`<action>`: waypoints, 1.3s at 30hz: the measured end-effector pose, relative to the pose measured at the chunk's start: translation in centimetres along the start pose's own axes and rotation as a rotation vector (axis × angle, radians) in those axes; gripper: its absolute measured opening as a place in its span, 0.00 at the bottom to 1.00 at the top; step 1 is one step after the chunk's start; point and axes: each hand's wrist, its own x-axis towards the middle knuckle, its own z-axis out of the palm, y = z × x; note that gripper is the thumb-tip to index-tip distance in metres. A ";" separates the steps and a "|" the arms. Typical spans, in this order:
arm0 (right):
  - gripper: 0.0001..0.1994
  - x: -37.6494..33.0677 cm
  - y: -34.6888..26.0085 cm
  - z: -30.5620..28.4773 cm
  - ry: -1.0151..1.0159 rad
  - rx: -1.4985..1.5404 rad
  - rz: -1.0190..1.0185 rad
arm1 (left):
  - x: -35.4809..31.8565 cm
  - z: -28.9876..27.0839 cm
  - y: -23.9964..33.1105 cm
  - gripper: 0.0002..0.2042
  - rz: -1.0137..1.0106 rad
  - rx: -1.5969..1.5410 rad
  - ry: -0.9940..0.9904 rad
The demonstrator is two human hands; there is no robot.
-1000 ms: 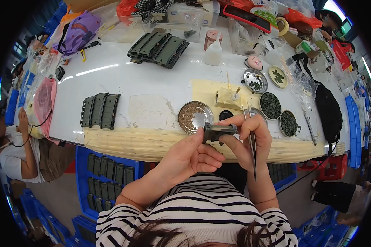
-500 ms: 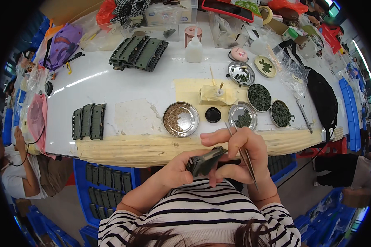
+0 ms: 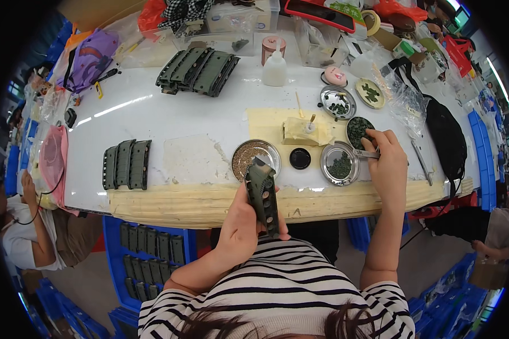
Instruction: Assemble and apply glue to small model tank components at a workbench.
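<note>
Gripping a dark green molded part point(image 3: 262, 199) at a tilt in the left hand point(image 3: 239, 230), nearest a silver dish point(image 3: 272, 153) of brown bits point(image 3: 243, 158), a person point(image 3: 277, 285) has swung the right hand point(image 3: 387, 155), clutching metal tweezers point(image 3: 365, 153), away from the part to a tin point(image 3: 348, 133) of dark green pieces point(image 3: 358, 129) beside a smaller-filled dish point(image 3: 338, 148).

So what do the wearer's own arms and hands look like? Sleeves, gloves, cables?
Left hand and right hand: both ungloved, no watch or bracelet visible. Forearms uncovered, no cables or markings seen on them. Sleeves: short, white with dark stripes, matching the shirt.
</note>
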 end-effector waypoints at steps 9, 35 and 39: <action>0.06 0.6 0.1 1.0 0.071 0.053 -0.046 | 0.2 -0.1 0.3 0.16 0.091 0.142 -0.020; 0.06 -2.0 -2.5 -0.8 0.209 0.546 -0.046 | 0.2 -0.7 -0.5 0.17 0.128 0.266 -0.091; 0.08 -3.3 -4.8 -0.3 0.081 0.897 -0.050 | 0.1 -0.3 -0.3 0.18 0.097 0.220 -0.077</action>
